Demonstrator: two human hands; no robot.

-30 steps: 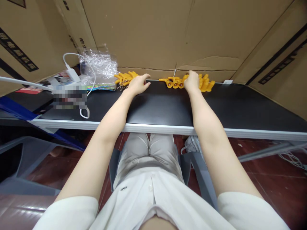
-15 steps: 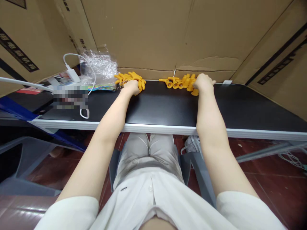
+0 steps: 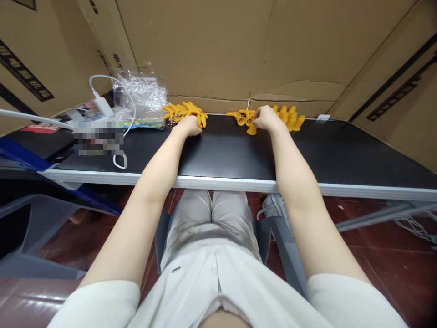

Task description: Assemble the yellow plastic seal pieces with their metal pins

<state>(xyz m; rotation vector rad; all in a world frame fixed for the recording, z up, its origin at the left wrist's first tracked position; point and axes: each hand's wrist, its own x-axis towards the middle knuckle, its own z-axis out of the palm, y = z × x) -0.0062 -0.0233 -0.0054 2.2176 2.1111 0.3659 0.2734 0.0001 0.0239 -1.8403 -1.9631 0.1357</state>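
1. Two heaps of small yellow plastic pieces at the far edge of the black table [image 3: 218, 155], against the cardboard wall [image 3: 211, 50]: a left heap [image 3: 186, 110] with key-ring chains among the pieces, and a right heap [image 3: 290, 117] of loose pieces.
2. Between the heaps, a short row of yellow pieces [image 3: 243, 117] lying side by side with round open ends facing the camera; apparently sorted or lined up already, though only a few so far.
3. Most of the work seemingly still to go: both heaps well filled, the row short.
4. Left hand [image 3: 188, 125] resting on the near edge of the left heap, fingers curled down over the pieces; closed around one or merely pressing on them, cannot tell.
5. Right hand [image 3: 268, 119] at the right end of the row, fingers drawn narrow in a pinch on a single yellow piece [image 3: 251, 130], which pokes out below the fingertips and touches or nearly touches the tabletop.
6. Right heap just behind and to the right of that hand, partly hidden by the knuckles.
7. Off to the left, well apart from both hands: a crumpled clear plastic bag [image 3: 141, 93], a white charger [image 3: 103, 106] and its cable.
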